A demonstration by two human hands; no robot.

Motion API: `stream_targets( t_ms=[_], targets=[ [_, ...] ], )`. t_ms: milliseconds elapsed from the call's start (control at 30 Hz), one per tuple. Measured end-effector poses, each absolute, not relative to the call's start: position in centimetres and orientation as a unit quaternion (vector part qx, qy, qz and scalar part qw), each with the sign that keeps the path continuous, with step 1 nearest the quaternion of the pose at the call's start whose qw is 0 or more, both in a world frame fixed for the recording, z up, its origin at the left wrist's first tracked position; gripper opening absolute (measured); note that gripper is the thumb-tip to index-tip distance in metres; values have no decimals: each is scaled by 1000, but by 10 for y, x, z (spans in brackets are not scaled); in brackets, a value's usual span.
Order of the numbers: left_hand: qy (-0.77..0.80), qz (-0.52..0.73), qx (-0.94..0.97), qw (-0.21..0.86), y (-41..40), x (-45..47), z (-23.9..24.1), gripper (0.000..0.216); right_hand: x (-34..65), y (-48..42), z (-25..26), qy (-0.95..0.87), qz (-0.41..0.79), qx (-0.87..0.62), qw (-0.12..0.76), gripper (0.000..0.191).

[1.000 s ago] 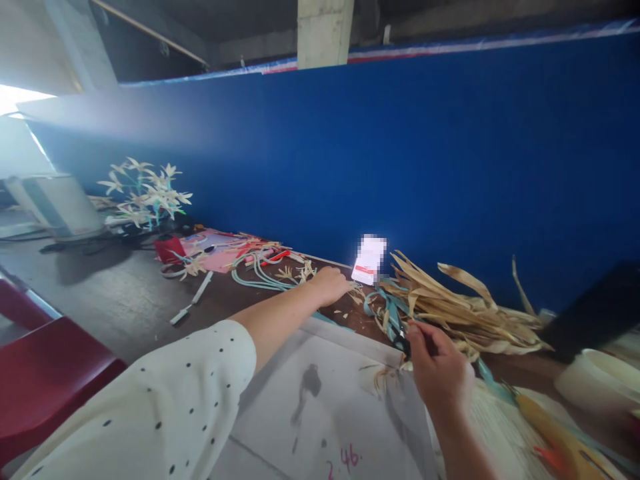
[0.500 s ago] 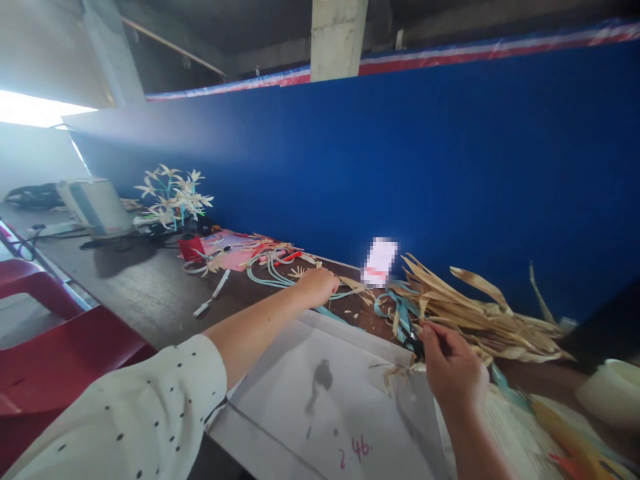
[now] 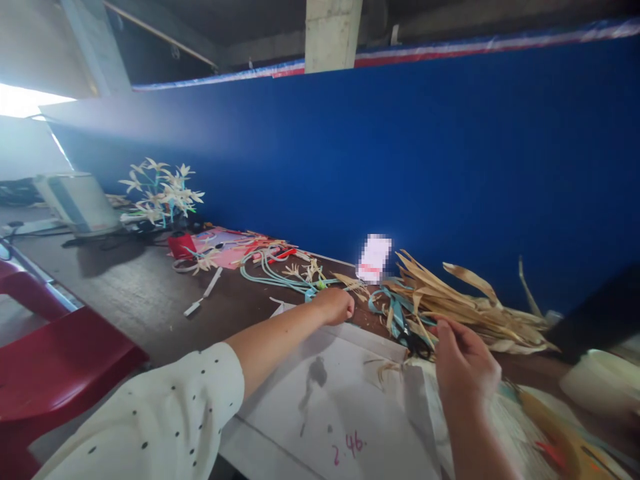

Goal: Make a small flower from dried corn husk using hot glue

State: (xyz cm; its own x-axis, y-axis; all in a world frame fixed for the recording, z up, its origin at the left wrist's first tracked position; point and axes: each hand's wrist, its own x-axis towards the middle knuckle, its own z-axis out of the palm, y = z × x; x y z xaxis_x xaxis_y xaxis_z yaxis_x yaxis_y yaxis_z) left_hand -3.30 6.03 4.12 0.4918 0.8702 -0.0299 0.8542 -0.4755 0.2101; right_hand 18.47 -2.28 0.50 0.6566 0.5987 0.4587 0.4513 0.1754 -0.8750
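Loosely, tan papery husks fan beyond the pinched right hand, left hand curled, both holds unclear.

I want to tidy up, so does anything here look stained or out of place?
Yes: the white surface carries a dark grey blotch with a tail trailing toward the near edge. It looks like a stain, though I can't tell of what. A few straw-like strands also lie stray near its far right corner.

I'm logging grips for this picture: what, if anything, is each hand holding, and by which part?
It cannot be told: the left hand is curled, its grip hidden; the right hand is near the black scissors, any hold unclear.
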Motion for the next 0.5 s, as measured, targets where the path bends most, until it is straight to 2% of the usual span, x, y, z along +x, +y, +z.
stream_targets(
  t_ms=[233, 500],
  targets=[
    [475, -14, 868, 141, 51, 34, 44, 21, 188, -16, -4, -375, 50, -612, 694, 45],
    [551, -28, 822, 142, 61, 74, 26, 40, 188, -19, -3, -396, 42, -625, 671, 47]
  ],
)
